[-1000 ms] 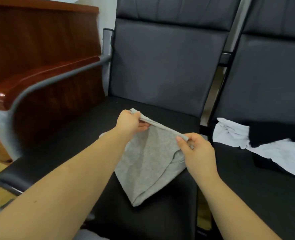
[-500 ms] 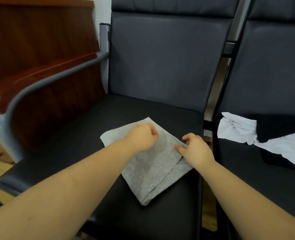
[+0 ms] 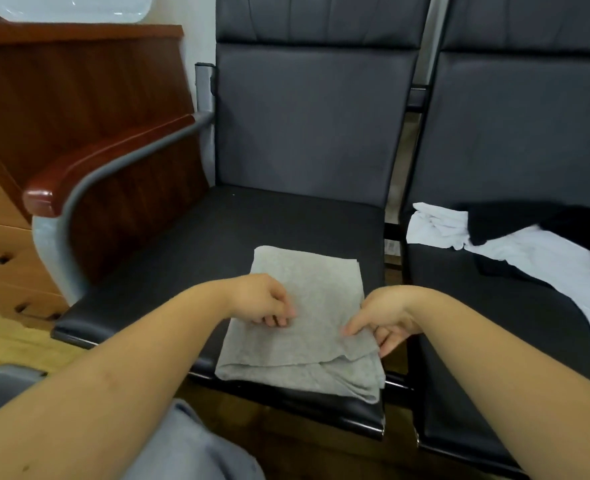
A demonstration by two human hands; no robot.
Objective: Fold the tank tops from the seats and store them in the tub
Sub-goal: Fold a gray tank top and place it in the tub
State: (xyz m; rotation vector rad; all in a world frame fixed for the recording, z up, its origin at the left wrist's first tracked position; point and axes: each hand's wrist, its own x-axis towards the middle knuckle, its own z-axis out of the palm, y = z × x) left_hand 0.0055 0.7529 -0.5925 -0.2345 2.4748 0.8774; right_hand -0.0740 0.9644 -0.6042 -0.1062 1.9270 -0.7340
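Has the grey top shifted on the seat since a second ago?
Yes. The grey top now lies flat at the seat's front edge, nearer the person; it was held up before.

A wooden armrest (image 3: 106, 161) adjoins a dark wood cabinet (image 3: 79, 88) and pale drawers (image 3: 6, 258).

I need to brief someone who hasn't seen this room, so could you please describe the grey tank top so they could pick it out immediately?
Find the row of dark seats; the left seat has a wooden armrest. At its front edge lies the grey tank top, folded into a neat rectangle, with the left hand and right hand on it. Unlike it, the white garment and black garment sprawl unfolded on the right seat.
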